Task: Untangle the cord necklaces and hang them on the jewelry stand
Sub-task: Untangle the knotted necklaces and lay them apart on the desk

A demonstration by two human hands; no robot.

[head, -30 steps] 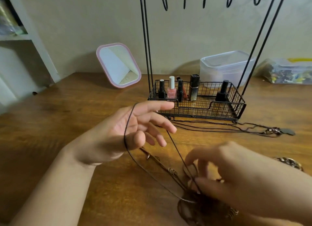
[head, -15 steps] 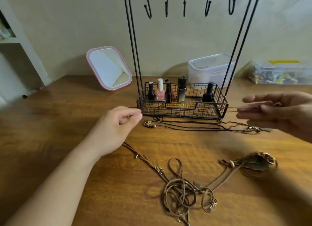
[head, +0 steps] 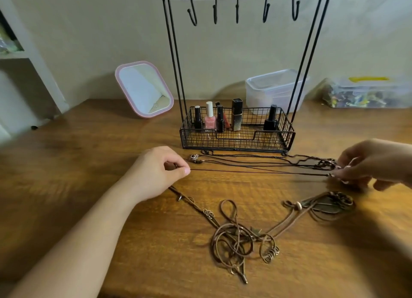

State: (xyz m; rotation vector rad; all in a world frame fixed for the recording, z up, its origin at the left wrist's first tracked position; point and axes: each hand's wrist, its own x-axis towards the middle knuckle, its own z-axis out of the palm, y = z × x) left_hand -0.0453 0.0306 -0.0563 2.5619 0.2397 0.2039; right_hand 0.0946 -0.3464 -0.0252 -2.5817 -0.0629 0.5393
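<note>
The wooden tabletop (head: 89, 164) carries everything. At its back stands the black wire stand (head: 237, 128): tall uprights, a top bar with five bare hooks (head: 237, 8), and a mesh basket at the foot holding nail-polish bottles (head: 210, 117). Left of it leans a pink-framed mirror (head: 144, 89); behind and to the right sit a clear tub (head: 275, 90) and a second clear box (head: 367, 92) with mixed contents.

The left hand (head: 156, 173) and right hand (head: 374, 161) hold one dark cord (head: 256, 171) stretched taut between them, just above the tabletop in front of the basket. The left fingers are curled, thumb and forefinger pinching the cord's end; the right fingertips pinch the other end, the remaining fingers loosely bent.

Between that cord and the basket lie more dark cords (head: 256, 160), straightened side by side. Nearer the person lies a tangle (head: 238, 242) of brown cords with small metal rings, one strand running toward the left hand, another to a pendant (head: 332, 203) at right.
</note>
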